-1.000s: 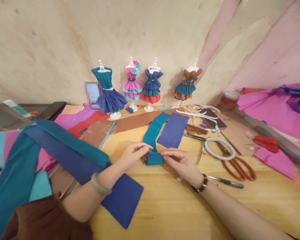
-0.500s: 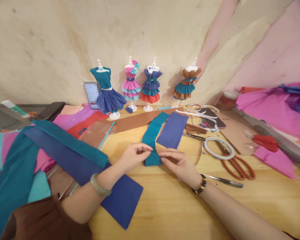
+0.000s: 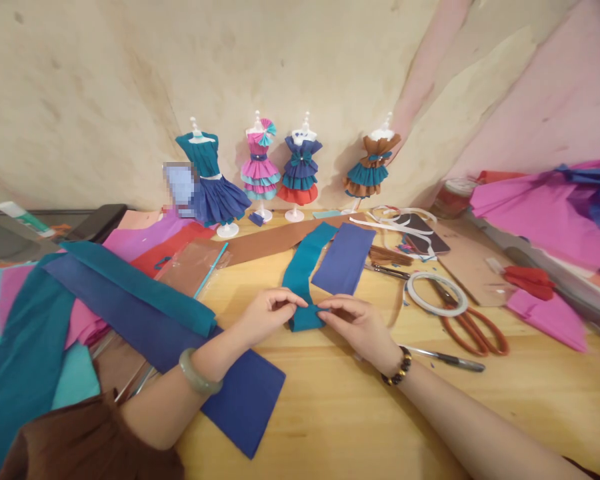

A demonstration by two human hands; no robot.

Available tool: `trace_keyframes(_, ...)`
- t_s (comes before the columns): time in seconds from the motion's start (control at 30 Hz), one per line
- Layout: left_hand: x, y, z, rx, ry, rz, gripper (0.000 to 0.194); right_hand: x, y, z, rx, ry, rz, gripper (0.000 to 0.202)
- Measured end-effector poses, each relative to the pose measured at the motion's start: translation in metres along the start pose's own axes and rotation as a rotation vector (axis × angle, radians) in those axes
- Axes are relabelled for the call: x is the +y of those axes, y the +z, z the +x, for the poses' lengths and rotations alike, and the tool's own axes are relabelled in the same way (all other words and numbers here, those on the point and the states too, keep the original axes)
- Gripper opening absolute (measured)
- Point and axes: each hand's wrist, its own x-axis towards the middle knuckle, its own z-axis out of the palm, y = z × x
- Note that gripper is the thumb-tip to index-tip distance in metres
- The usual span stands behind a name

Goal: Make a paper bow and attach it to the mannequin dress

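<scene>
Teal strip (image 3: 303, 263) is on the desk (image 3: 340, 407), mid-view, running away from me; near end looks turned up into a fold. I've got both hands on that end. Left hand (image 3: 270, 319): thumb and fingertips pinching the strip at its left side. Right hand (image 3: 363, 328): same kind of pinch at the right edge, fingertips nearly facing the left's. Can't make out exactly how much material sits between the fingertips.

Right beside the strip, behind the right hand: flat indigo piece (image 3: 343, 259). Far end of the teal strip lies on a long brown strip (image 3: 275, 241). Near my left forearm: blue length (image 3: 253, 403) with a long teal length (image 3: 150, 290) lying along it.

Right of the right hand: pen (image 3: 457, 362), then orange-handled scissors (image 3: 475, 337) partly under a white tape roll (image 3: 409, 293). Small dark scissors (image 3: 393, 271) just left of the roll. Dark phone (image 3: 437, 242) further back, white strips (image 3: 395, 225) over part of it.

Back row by the wall, four dressed mannequins, left to right: teal-and-blue dress (image 3: 223, 200), pink-and-aqua dress (image 3: 260, 170), navy-teal-red dress (image 3: 300, 175), brown-and-teal dress (image 3: 369, 175). Glue stick (image 3: 26, 220) far left.
</scene>
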Motion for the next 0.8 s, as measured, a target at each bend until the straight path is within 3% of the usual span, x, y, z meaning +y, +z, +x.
trace_keyframes(0.3, -0.012, 0.006, 0.001, 0.023, -0.046, -0.09, 0.021, -0.003, -0.001, 0.001, 0.016, -0.009, 0.009, 0.012)
trace_keyframes(0.8, -0.02, 0.003, 0.004, 0.091, 0.076, 0.145, 0.019, -0.005, 0.0, 0.002, 0.017, 0.0, 0.013, 0.01)
